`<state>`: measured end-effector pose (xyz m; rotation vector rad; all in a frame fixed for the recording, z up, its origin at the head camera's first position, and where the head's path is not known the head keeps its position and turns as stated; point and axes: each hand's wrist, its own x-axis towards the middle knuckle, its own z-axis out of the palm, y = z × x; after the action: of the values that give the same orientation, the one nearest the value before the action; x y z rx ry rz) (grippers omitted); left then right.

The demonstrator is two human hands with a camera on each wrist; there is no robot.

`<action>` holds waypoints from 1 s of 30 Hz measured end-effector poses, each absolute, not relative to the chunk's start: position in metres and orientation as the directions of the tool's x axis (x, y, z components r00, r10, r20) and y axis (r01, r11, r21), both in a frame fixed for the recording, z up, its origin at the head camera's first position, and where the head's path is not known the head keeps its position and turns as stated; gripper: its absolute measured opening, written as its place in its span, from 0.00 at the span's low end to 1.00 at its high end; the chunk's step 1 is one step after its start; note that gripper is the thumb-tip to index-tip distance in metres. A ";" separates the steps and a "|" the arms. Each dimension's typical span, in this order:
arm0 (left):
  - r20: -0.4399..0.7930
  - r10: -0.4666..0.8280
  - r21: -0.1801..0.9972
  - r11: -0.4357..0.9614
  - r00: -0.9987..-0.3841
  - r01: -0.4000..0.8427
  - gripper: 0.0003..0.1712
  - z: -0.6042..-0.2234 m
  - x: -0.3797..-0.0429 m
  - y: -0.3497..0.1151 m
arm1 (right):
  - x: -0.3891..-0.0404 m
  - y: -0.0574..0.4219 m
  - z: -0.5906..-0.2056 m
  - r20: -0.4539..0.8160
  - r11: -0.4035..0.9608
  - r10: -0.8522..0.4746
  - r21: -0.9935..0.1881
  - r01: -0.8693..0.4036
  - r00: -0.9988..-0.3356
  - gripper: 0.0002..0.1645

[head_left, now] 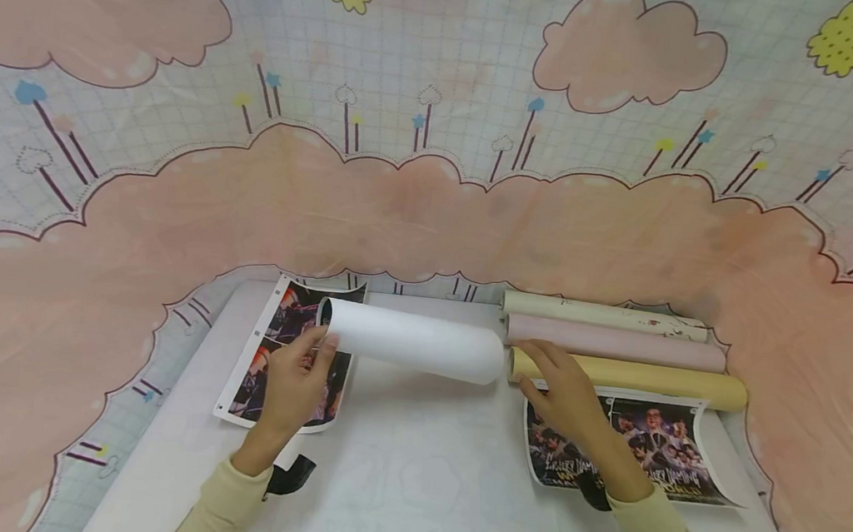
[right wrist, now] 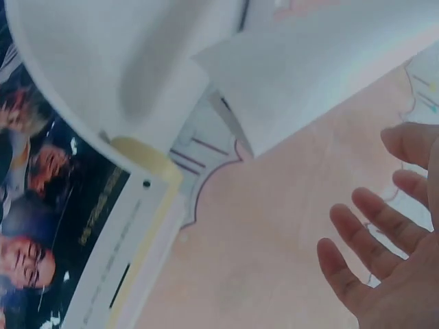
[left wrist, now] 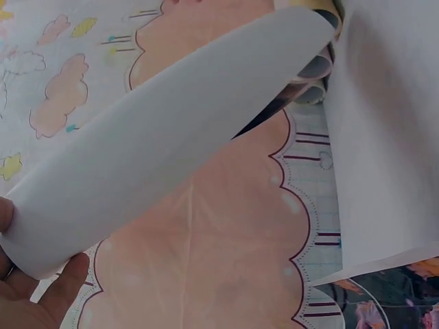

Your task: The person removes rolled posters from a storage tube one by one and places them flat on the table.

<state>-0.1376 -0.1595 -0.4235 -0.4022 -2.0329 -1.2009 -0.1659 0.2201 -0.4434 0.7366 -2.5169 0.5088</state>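
Observation:
A rolled sheet of white-backed paper is held up over the table, with a dark printed inner face showing at its left end. My left hand grips that end between thumb and fingers; in the left wrist view the roll slants away from the hand. The roll's far end is unsupported. My right hand is over a flat printed poster, its fingertips near the left end of a yellow roll. Fingers spread and holding nothing, the right hand shows in the right wrist view.
Behind the yellow roll lie a pale pink roll and a cream patterned roll. Another printed poster lies at the left of the white tabletop. A cloud-patterned cloth hangs behind the table.

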 end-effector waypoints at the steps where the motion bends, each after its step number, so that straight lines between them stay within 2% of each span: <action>1: 0.744 -0.074 0.594 0.528 -0.664 0.606 0.12 -0.423 -0.137 -0.159 | -0.166 0.218 -0.444 0.510 0.785 -0.408 -0.227 -0.577 -0.757 0.33; 5: 0.781 -0.024 0.541 0.524 -0.624 0.658 0.14 -0.420 -0.136 -0.157 | -0.169 0.209 -0.444 0.433 0.771 -0.421 -0.291 -0.566 -0.797 0.36; 10: 0.795 0.030 0.517 0.487 -0.606 0.703 0.14 -0.415 -0.136 -0.155 | -0.176 0.198 -0.443 0.301 0.737 -0.432 -0.424 -0.526 -0.850 0.46; 14: 0.794 0.089 0.505 0.454 -0.601 0.734 0.14 -0.413 -0.136 -0.153 | -0.181 0.190 -0.444 0.250 0.726 -0.455 -0.451 -0.519 -0.855 0.55; 18: 0.797 0.129 0.492 0.429 -0.591 0.757 0.14 -0.414 -0.137 -0.153 | -0.182 0.183 -0.447 0.245 0.711 -0.482 -0.452 -0.539 -0.841 0.60; 22: 0.810 0.140 0.475 0.415 -0.570 0.776 0.10 -0.416 -0.138 -0.153 | -0.181 0.178 -0.450 0.253 0.702 -0.486 -0.457 -0.546 -0.837 0.61; 26: 0.818 0.146 0.468 0.394 -0.556 0.791 0.05 -0.416 -0.140 -0.153 | -0.181 0.175 -0.452 0.272 0.712 -0.472 -0.443 -0.544 -0.839 0.58; 30: 0.816 0.139 0.472 0.398 -0.560 0.786 0.08 -0.417 -0.140 -0.153 | -0.181 0.173 -0.454 0.291 0.715 -0.461 -0.439 -0.545 -0.839 0.52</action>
<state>-0.1402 -0.1533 -0.4165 -0.7894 -1.9553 -1.1766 -0.1809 0.1730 -0.4538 0.8150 -2.7584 0.7823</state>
